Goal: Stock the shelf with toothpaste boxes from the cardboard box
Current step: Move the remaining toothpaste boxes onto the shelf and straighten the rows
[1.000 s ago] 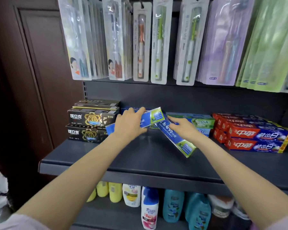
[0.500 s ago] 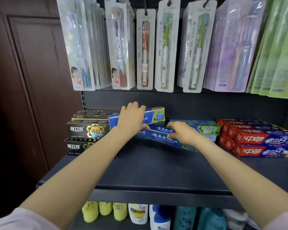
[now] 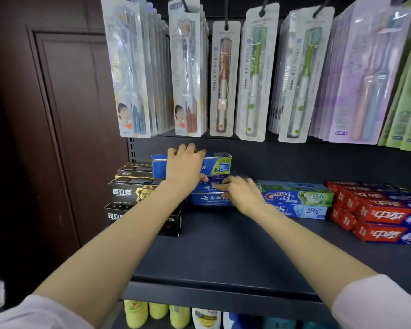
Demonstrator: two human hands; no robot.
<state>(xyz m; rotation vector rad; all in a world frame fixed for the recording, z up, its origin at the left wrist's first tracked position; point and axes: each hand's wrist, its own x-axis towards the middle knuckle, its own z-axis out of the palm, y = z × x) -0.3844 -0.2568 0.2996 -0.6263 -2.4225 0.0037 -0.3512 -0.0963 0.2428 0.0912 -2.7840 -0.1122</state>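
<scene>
My left hand [image 3: 185, 169] grips a blue toothpaste box with a green end [image 3: 217, 163], fingers over its top edge, thumb under it, holding it level above a stack of blue boxes [image 3: 209, 199] at the back of the dark shelf [image 3: 223, 252]. My right hand [image 3: 241, 194] rests on the front of that stack with fingers stretched leftward along the upper box. The cardboard box is out of view.
Black toothpaste boxes [image 3: 128, 193] are stacked to the left, Crest boxes [image 3: 297, 198] and red boxes [image 3: 384, 214] to the right. Toothbrush packs [image 3: 223, 79] hang close above. A brown wooden panel [image 3: 64, 115] stands left. Bottles [image 3: 157, 312] fill the shelf below.
Both hands moved toward the shelf's back. The right hand laid its box flat onto the blue stack. The left hand levelled its box and raised it above the stack.
</scene>
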